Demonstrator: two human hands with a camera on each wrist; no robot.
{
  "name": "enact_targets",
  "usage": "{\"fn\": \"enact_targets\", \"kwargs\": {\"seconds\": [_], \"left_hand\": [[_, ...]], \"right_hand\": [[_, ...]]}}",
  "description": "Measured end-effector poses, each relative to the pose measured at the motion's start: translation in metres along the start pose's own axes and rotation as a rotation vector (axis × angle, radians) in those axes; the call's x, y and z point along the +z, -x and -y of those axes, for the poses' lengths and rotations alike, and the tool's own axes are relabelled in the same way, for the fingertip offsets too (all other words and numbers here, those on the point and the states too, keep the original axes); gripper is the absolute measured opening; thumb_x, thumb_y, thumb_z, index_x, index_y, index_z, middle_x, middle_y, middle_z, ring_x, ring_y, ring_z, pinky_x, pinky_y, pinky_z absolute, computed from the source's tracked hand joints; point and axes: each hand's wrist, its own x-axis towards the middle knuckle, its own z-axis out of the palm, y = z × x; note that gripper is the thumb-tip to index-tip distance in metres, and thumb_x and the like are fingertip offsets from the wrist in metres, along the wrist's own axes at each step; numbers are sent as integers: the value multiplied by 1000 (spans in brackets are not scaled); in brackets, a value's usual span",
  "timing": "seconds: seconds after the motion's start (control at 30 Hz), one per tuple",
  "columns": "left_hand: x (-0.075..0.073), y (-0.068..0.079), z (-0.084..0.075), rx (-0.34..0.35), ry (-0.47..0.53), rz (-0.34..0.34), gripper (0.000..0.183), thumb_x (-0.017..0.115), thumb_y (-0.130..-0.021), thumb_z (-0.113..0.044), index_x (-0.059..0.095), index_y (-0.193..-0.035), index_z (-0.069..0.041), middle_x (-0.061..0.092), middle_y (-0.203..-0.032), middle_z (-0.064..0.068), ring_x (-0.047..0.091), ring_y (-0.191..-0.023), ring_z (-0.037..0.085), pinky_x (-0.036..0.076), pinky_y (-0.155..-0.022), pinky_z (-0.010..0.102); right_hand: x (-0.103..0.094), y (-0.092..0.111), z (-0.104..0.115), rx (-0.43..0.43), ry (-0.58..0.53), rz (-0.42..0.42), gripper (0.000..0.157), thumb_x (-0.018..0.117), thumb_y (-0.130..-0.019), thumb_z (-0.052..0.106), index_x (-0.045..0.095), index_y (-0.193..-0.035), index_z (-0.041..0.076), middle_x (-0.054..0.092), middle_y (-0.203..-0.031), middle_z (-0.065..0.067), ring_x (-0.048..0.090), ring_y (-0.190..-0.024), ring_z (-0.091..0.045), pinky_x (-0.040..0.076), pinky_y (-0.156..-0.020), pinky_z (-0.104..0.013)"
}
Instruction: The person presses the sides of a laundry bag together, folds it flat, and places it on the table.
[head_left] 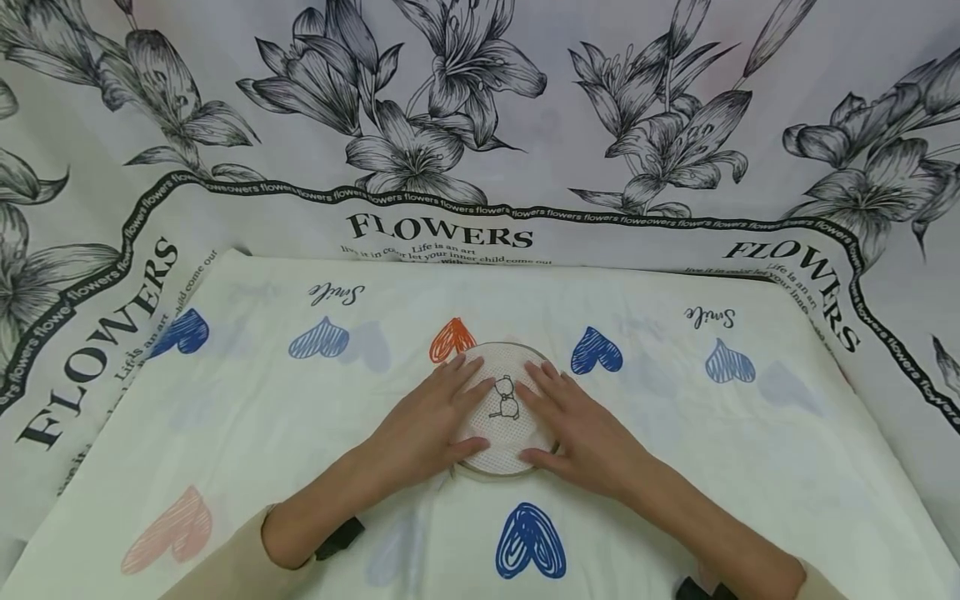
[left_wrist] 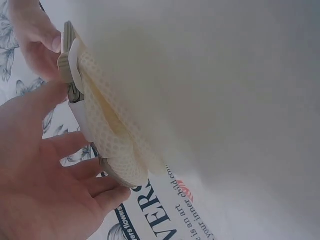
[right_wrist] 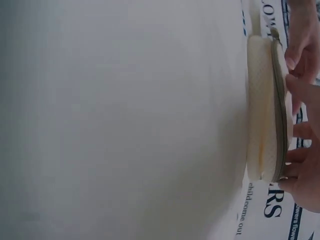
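A round white pouch [head_left: 498, 454] of textured fabric lies on the cloth, with a small black line drawing [head_left: 507, 398] on its top. My left hand [head_left: 420, 417] rests on its left side, fingers spread over the face and thumb low near the front edge. On the other side, my right hand [head_left: 588, 433] touches it the same way with spread fingers. The right wrist view shows a zipper [right_wrist: 281, 110] along the pouch's rim. From the left wrist, the pouch's side [left_wrist: 112, 120] looks creased, and a metal zipper pull [left_wrist: 75, 94] shows near the thumb.
A white cloth with printed hearts covers the table [head_left: 262, 433]; a blue heart [head_left: 530, 542] lies in front of the pouch. Behind hangs a curtain-like fabric [head_left: 637, 250] with black flowers and lettering. Dark wrist straps [head_left: 340, 539] show under the forearms.
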Motion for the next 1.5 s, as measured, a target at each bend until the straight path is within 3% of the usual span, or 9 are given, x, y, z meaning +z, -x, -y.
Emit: {"fn": "enact_targets", "kwargs": {"seconds": [0.33, 0.73, 1.1, 1.5], "left_hand": [[2, 3, 1, 51, -9, 65, 85, 63, -77, -54, 31, -142, -11, 17, -150, 13, 13, -137, 29, 16, -109, 40], [7, 8, 2, 91, -103, 131, 88, 54, -82, -57, 19, -145, -8, 8, -150, 17, 9, -137, 33, 16, -109, 43], [7, 6, 0, 91, -140, 188, 85, 46, -85, -58, 16, -146, -6, 5, -150, 18, 6, -137, 34, 14, -109, 43], [8, 4, -2, 76, -187, 244, 87, 47, -84, -59, 16, -145, -5, 6, -150, 18, 6, -137, 33, 13, -109, 44]], "right_hand": [[6, -7, 1, -65, 83, 32, 81, 48, -83, 61, 21, -146, 19, 10, -151, -10, 11, -137, -28, 26, -105, -43], [10, -9, 3, -103, 138, 52, 78, 44, -87, 58, 19, -146, 13, 9, -151, -14, 9, -137, -31, 19, -108, -42], [15, -8, 1, -115, 167, 55, 75, 43, -89, 54, 18, -146, 11, 7, -151, -16, 9, -137, -32, 18, -108, -44], [18, -9, 3, -116, 196, 86, 76, 45, -88, 54, 19, -146, 11, 7, -150, -17, 10, -137, -32, 19, -108, -42]]}}
